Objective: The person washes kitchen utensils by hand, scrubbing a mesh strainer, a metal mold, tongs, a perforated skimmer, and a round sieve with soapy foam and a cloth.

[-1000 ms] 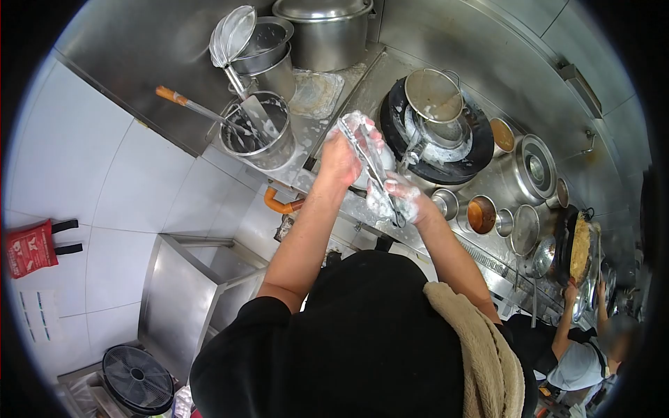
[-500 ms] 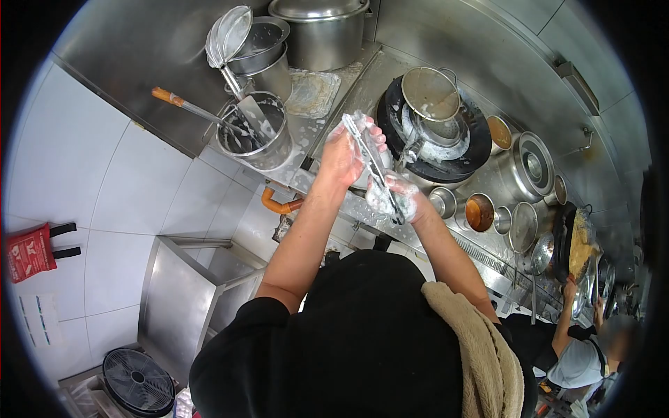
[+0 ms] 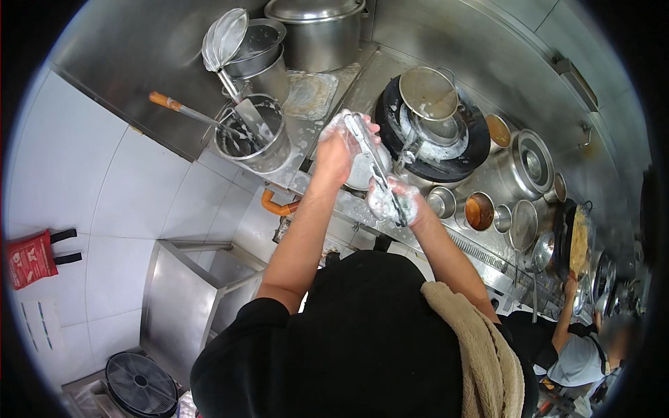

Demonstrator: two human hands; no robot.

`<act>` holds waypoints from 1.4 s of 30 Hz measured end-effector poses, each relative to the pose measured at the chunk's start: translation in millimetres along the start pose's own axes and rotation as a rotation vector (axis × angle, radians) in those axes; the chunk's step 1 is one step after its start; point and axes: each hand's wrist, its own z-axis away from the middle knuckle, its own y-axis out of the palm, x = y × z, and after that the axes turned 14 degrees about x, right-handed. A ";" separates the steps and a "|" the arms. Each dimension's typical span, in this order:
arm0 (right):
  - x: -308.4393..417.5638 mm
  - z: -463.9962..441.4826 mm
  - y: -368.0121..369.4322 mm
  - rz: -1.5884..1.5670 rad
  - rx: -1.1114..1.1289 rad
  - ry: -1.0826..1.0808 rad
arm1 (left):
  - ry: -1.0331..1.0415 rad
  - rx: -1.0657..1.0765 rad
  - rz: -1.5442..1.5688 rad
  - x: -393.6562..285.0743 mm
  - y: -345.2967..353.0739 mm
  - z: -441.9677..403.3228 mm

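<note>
Both hands are covered in white foam and hold one long, thin metal utensil (image 3: 376, 161) over the counter's front edge. My left hand (image 3: 337, 150) is closed round its upper end. Lower down and to the right, my right hand (image 3: 403, 198) grips the other end with a foamy white wad around it. A pale round bowl (image 3: 360, 173) shows partly behind the hands. Just beyond, a black wok (image 3: 470, 153) bears a strainer (image 3: 430, 94) and foamy metal ware. What kind of utensil is held cannot be made out.
On the left, a metal pot (image 3: 268, 157) holds a spatula and an orange-handled tool; a whisk (image 3: 224, 42) leans behind it. A large lidded pot (image 3: 317, 35) stands at the back. Sauce pots (image 3: 479, 211) line the right. A co-worker (image 3: 578, 355) stands at a food-filled pan (image 3: 580, 244).
The utensil has turned slightly between my hands, and my left hand has shifted a little left along with it. The co-worker's pan and arm have moved slightly.
</note>
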 end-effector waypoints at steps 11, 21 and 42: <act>31.2 19.8 25.9 0.487 -0.229 0.158 | 0.117 0.274 -1.273 -46.3 -31.5 -2.7; 33.6 19.7 24.3 0.602 -0.216 0.146 | 0.268 0.262 -1.331 -32.1 -30.1 -7.1; 27.6 12.9 21.6 0.658 -0.189 0.147 | 0.178 0.086 -0.309 8.2 -6.3 1.3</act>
